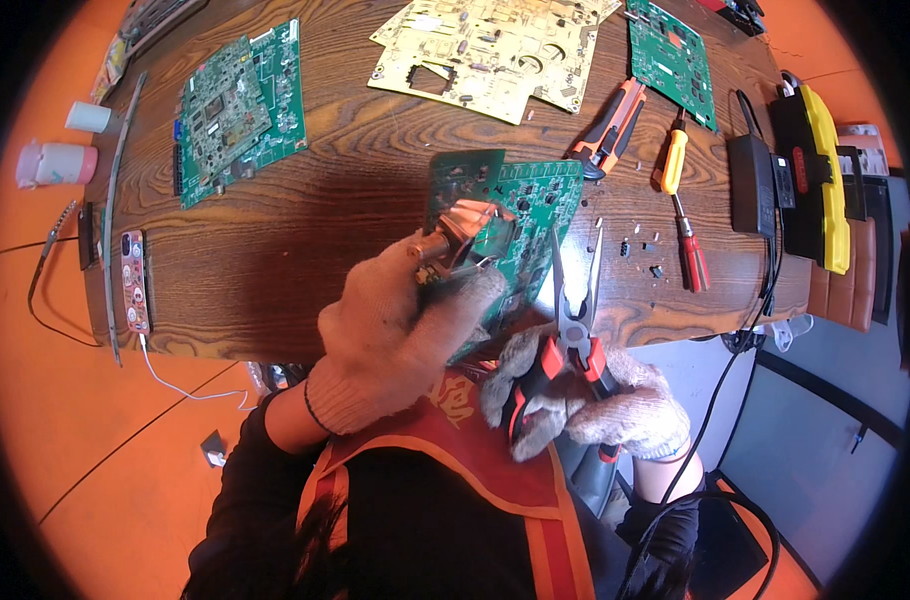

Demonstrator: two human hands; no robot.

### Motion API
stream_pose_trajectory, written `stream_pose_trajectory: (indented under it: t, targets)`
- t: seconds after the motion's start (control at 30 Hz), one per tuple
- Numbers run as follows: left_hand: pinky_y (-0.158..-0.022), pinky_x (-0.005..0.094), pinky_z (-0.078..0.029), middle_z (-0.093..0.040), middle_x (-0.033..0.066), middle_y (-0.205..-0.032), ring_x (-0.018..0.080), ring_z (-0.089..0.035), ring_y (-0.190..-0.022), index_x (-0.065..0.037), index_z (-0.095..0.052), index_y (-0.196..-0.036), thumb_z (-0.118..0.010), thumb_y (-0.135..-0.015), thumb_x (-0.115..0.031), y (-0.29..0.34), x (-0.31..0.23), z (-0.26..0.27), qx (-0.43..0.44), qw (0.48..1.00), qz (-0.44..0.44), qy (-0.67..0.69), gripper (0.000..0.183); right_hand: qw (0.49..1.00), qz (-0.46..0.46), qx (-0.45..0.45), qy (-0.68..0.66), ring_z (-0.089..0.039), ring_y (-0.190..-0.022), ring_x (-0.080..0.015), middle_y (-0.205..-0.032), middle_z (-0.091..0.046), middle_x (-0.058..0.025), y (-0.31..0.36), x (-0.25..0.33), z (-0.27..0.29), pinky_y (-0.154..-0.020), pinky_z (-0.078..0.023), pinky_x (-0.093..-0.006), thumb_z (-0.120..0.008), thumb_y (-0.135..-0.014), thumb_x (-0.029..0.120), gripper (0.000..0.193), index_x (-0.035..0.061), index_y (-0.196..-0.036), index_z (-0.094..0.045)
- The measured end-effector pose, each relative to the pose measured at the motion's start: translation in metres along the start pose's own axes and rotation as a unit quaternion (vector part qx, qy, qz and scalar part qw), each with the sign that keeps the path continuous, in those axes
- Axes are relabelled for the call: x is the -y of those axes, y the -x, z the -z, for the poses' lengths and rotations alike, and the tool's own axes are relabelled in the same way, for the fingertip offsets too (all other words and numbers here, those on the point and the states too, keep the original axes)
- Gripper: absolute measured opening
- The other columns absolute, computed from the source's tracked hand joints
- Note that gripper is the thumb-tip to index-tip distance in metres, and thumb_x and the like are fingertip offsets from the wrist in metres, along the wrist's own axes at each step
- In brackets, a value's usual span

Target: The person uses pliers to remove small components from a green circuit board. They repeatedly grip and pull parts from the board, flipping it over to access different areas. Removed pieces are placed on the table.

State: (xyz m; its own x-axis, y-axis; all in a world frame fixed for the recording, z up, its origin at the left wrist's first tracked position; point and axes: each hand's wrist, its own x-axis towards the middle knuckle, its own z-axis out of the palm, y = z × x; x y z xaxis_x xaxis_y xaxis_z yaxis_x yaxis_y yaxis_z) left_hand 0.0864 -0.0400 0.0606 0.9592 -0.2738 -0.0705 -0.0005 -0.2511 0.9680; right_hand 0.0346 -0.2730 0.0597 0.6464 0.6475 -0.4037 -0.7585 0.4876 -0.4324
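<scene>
gripped pliers (575, 336), held circuit board (541, 215), lettered apron (467, 446)

Both gloved hands (390, 325) (615, 405) are curled, the left farther forward.

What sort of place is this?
Probably some kind of electronics workshop: pale yellow circuit boards and a yellow-handled screwdriver lie on a wooden table, and the gloved right hand holds open pliers.

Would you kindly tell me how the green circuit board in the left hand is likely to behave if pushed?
The green circuit board is probably stiff, as it shows no obvious sag beyond the gloved left hand. The small components across its face look fragile and might chip or snap off under a hard push.
</scene>
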Motion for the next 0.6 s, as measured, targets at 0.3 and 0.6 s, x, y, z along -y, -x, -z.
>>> stream_pose_trajectory:
  t: [0.3, 0.6]
  targets:
    - [-0.072, 0.0243, -0.049, -0.067, 0.0027, -0.087, 0.0077, -0.06, -0.079, -0.002, -0.068, -0.104, -0.067, -0.09, -0.014, 0.001, -0.005, 0.008, 0.027, 0.945, 0.199, 0.258, 0.019, 0.998, -0.003, -0.017, -0.055, -0.067, -0.094, -0.0365, -0.111, -0.06, -0.0294, -0.008, -0.003, -0.012, -0.067, -0.061, -0.0375, -0.077, -0.072, 0.014, 0.072, -0.0121, -0.129, -0.044]
    - [-0.064, 0.025, -0.051, -0.067, 0.0038, -0.083, 0.01, -0.063, -0.074, 0.001, -0.068, -0.1, -0.072, -0.086, -0.014, -0.001, -0.01, 0.022, 0.032, 0.984, 0.094, 0.151, 0.02, 0.997, 0.042, 0.059, -0.041, -0.061, -0.103, -0.0305, -0.11, -0.063, -0.0193, -0.001, -0.018, 0.021, -0.091, -0.046, -0.0406, -0.077, -0.067, 0.013, 0.063, -0.0088, -0.121, -0.056]
